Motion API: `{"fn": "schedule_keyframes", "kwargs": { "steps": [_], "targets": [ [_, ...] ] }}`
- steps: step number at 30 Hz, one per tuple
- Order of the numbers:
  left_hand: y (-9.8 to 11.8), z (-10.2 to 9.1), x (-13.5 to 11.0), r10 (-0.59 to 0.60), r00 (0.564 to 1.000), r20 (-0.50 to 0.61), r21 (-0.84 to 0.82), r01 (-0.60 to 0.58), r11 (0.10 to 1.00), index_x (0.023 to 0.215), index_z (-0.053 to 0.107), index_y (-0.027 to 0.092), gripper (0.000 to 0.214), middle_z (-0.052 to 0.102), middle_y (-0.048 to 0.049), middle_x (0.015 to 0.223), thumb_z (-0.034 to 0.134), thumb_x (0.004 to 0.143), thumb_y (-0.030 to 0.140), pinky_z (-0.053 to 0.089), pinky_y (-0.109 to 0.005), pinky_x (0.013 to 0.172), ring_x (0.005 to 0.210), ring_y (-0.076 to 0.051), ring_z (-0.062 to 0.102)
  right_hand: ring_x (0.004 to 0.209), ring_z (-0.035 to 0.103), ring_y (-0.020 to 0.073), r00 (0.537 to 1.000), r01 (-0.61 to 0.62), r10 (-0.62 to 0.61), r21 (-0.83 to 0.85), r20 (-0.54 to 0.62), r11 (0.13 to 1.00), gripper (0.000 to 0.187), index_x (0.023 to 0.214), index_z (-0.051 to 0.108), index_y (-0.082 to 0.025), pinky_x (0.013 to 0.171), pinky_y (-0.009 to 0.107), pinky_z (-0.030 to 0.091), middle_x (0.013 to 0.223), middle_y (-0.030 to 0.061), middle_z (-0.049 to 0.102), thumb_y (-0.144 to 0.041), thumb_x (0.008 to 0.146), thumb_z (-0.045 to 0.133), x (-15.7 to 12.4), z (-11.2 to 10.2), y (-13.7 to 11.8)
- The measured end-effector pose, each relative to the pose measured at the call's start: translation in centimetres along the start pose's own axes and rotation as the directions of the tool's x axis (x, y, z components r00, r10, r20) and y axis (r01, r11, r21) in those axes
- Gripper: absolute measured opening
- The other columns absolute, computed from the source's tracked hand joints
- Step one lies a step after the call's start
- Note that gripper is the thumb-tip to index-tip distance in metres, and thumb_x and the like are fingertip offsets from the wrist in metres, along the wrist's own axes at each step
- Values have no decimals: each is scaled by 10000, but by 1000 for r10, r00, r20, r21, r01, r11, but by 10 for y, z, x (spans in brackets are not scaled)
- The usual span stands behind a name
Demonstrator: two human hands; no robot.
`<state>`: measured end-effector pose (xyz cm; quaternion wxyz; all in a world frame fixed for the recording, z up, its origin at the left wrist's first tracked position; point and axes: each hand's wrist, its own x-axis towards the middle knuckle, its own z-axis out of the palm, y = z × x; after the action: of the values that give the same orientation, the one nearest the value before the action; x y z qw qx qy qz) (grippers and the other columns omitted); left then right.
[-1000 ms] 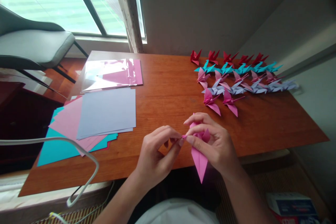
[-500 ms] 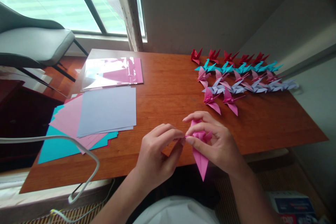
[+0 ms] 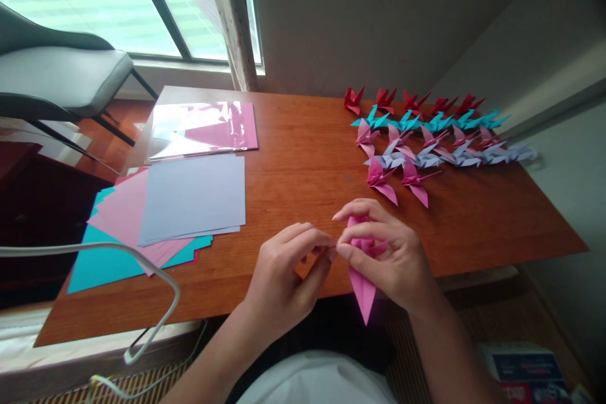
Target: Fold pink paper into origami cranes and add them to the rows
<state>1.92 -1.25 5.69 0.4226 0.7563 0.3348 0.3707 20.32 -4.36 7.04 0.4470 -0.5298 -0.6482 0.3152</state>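
My right hand (image 3: 392,255) holds a half-folded magenta paper crane (image 3: 362,278) over the near edge of the wooden table (image 3: 303,158); one pointed wing hangs down below the fingers. My left hand (image 3: 284,278) pinches a thin tip of the same crane between thumb and forefinger, right beside the right thumb. Both hands are closed on the paper. Beyond them stand two finished magenta cranes (image 3: 398,180).
Rows of finished cranes (image 3: 435,129) in red, teal, pink and lavender fill the table's far right. Loose sheets (image 3: 189,199) and a clear plastic packet of paper (image 3: 203,129) lie at left. A grey chair (image 3: 61,82) stands by the window. A white cable (image 3: 142,265) curls at the front left.
Both hands and the crane have shifted slightly to the right and a little lower. The grip on the paper tip is unchanged.
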Motion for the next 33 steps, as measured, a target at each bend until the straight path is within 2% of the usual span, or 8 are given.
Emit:
{"fn": "schedule_keyframes", "kwargs": {
  "steps": [6, 11, 17, 27, 33],
  "targets": [
    [2, 0, 1, -17, 1000, 10, -44, 18, 999, 857, 621, 181, 104, 623, -3, 763, 585, 915, 103, 437, -221, 672, 715, -114, 565, 1102, 593, 250, 1000, -5, 5, 0, 8, 1000, 138, 778, 684, -249, 970, 411, 470, 1055, 44, 692, -116, 814, 694, 1, 1, -1],
    [3, -4, 3, -74, 997, 36, -70, 76, 995, 838, 623, 177, 103, 595, 5, 736, 597, 935, 154, 408, -213, 604, 686, -108, 542, 1118, 592, 247, 999, -47, 46, 12, 20, 999, 75, 830, 703, -246, 984, 418, 464, 1120, 59, 681, -186, 873, 692, 1, -1, -2],
    [2, -4, 4, -95, 995, 36, -96, 98, 990, 814, 617, 172, 132, 581, 19, 718, 600, 945, 174, 405, -214, 621, 664, -95, 525, 1138, 592, 243, 999, -49, 49, 25, 11, 999, 78, 830, 703, -234, 1010, 422, 453, 1137, 66, 674, -169, 873, 699, 1, -5, 0],
    [-2, -6, 3, -125, 991, 45, -108, 129, 986, 824, 633, 166, 127, 608, 11, 730, 580, 940, 166, 415, -224, 642, 676, -105, 532, 1108, 619, 247, 988, -152, 153, 68, -13, 986, 93, 789, 707, -228, 996, 422, 455, 1123, 66, 685, -185, 871, 700, 0, -2, -3],
    [-2, -8, 6, -235, 969, 73, -219, 245, 945, 811, 656, 162, 202, 644, -11, 753, 572, 962, 268, 416, -244, 639, 686, -127, 552, 1112, 623, 254, 984, -178, 179, 68, -4, 982, 86, 789, 727, -229, 993, 419, 458, 1129, 67, 689, -187, 862, 709, 0, -2, -5]
  ]
}}
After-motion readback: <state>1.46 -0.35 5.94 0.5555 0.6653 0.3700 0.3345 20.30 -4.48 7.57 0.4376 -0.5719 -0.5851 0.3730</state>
